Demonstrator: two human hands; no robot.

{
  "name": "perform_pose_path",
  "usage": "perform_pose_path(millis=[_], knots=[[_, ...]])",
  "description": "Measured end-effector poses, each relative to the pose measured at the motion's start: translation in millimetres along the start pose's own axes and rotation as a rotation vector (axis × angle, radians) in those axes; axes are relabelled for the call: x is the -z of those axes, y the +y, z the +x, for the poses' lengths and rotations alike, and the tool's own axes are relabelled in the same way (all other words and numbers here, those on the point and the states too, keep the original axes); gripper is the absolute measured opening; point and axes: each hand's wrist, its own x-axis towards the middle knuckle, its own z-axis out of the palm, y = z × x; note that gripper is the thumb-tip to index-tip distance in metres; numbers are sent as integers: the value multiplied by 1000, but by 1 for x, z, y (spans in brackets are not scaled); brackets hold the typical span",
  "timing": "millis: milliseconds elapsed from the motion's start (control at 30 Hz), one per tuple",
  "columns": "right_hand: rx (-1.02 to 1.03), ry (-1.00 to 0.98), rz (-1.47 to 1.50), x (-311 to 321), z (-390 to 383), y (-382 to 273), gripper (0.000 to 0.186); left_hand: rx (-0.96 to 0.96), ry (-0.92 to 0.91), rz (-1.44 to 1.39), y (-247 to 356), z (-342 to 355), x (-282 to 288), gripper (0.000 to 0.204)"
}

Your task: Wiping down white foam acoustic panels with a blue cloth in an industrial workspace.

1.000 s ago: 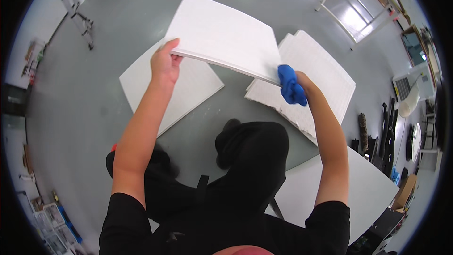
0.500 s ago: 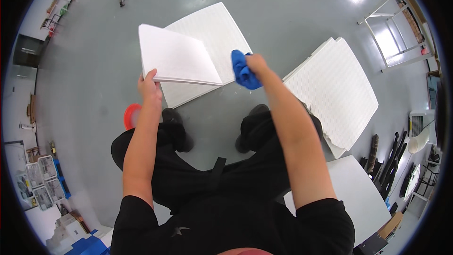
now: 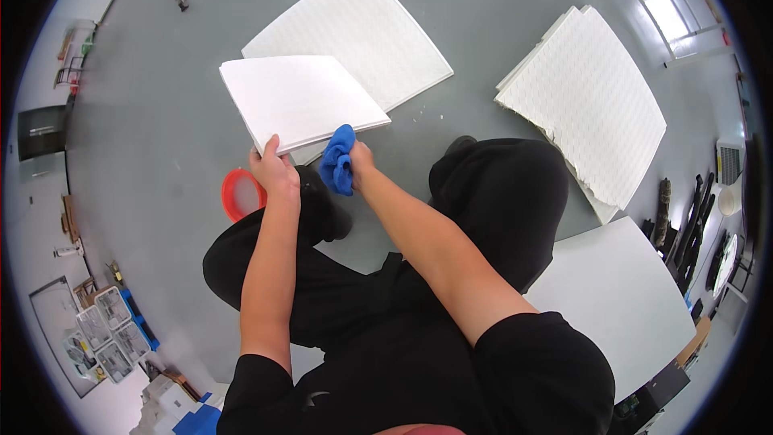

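My left hand [image 3: 276, 171] grips the near left corner of a white flat panel [image 3: 302, 97], thumb on top and fingers beneath. The panel is held tilted above a larger white textured sheet [image 3: 366, 28] lying on the floor, and covers part of it. A crumpled blue cloth [image 3: 338, 163] is bunched in my right hand [image 3: 362, 163], close to the panel's near edge. Whether the cloth touches the panel I cannot tell.
A red-rimmed bowl [image 3: 241, 193] stands on the floor by my left knee. Stacked white textured sheets [image 3: 588, 97], ragged along one edge, lie to the right. A white tabletop [image 3: 608, 298] is at my right side. A metal frame [image 3: 672, 8] stands far right.
My right hand has brought the blue cloth left and nearer, toward my left hand. The panel has tilted flatter. My right knee has swung outward and the view has shifted.
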Motion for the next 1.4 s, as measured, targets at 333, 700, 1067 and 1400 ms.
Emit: perform_pose_path(millis=[333, 700, 1067, 1400], knots=[[-142, 33, 56, -4, -10, -4, 17, -18, -99, 175, -16, -31, 18, 32], [-150, 17, 40, 15, 7, -5, 17, 352, -415, 402, 35, 8, 15, 49], [-163, -48, -6, 27, 5, -12, 16, 351, -440, 419, 27, 20, 12, 53], [-23, 34, -13, 35, -35, -8, 16, 339, -536, 401, 37, 2, 16, 57]])
